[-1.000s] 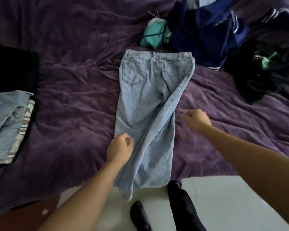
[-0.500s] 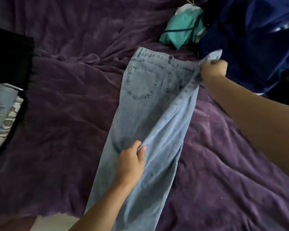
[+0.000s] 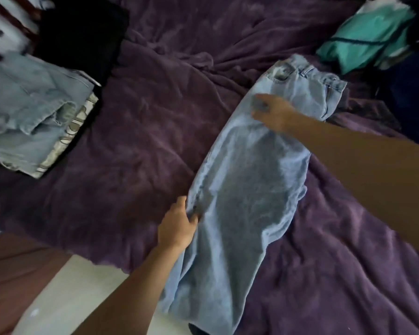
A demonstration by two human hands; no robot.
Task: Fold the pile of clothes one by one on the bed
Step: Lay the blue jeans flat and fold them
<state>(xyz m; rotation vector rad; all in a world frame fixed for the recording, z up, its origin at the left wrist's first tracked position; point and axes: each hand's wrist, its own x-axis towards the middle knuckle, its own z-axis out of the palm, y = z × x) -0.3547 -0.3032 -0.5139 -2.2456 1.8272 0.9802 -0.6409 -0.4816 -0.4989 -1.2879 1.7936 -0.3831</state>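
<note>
The jeans (image 3: 247, 189) lie halved on the bed (image 3: 131, 141), left hand (image 3: 179, 226) pinching their edge, right hand (image 3: 273, 112) resting flat near the waist, but the legs hanging off may drag the layers apart.

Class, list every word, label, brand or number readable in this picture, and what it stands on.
No text can be read.
Dark patch at the waistband of the jeans: too blurred to read.
Patterned cloth under the folded denim: shapes only, no legible letters.
</note>
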